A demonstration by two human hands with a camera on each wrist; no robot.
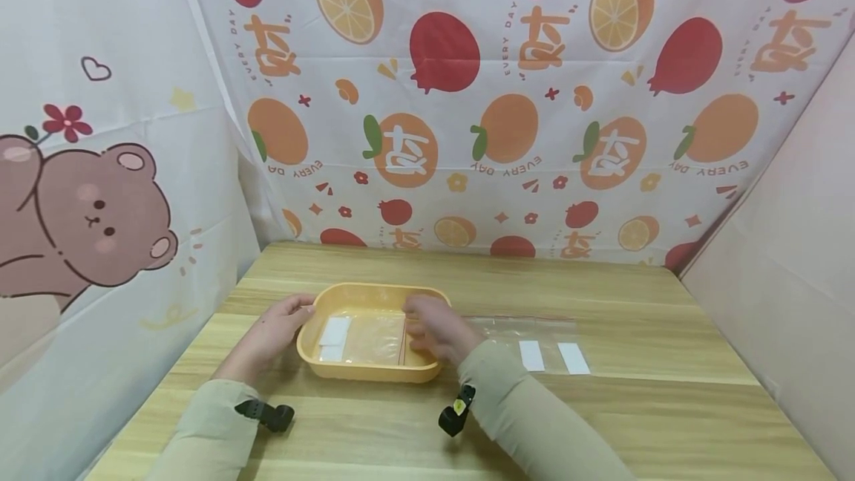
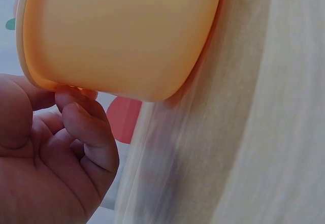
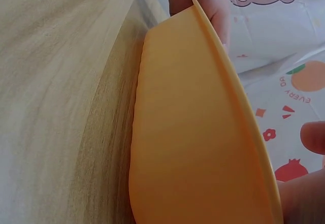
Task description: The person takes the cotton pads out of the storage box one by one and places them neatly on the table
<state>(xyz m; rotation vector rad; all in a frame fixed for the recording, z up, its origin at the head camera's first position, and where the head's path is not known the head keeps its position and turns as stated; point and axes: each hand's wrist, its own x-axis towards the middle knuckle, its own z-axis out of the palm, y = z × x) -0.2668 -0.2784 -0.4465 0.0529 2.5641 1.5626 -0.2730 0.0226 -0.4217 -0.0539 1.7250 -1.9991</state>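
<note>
A yellow-orange plastic tray (image 1: 370, 373) with rounded corners stands on the table. Inside it lies a clear zip bag (image 1: 374, 340) with a white label patch at its left and a red zip line at its right. My left hand (image 1: 277, 329) is at the tray's left end; in the left wrist view its thumb and curled fingers pinch the rim (image 2: 38, 84). Over the right end reaches my right hand (image 1: 437, 329), its loosely bent fingers inside the tray beside the bag's zip line. The right wrist view shows part of that hand (image 3: 304, 193) above the rim.
Right of the tray, clear zip bags (image 1: 497, 329) with white label patches lie flat on the wooden table (image 1: 641, 421), partly behind my right hand. A fruit-print cloth (image 1: 461, 191) hangs at the back edge, with a bear-print cloth (image 1: 107, 214) on the left.
</note>
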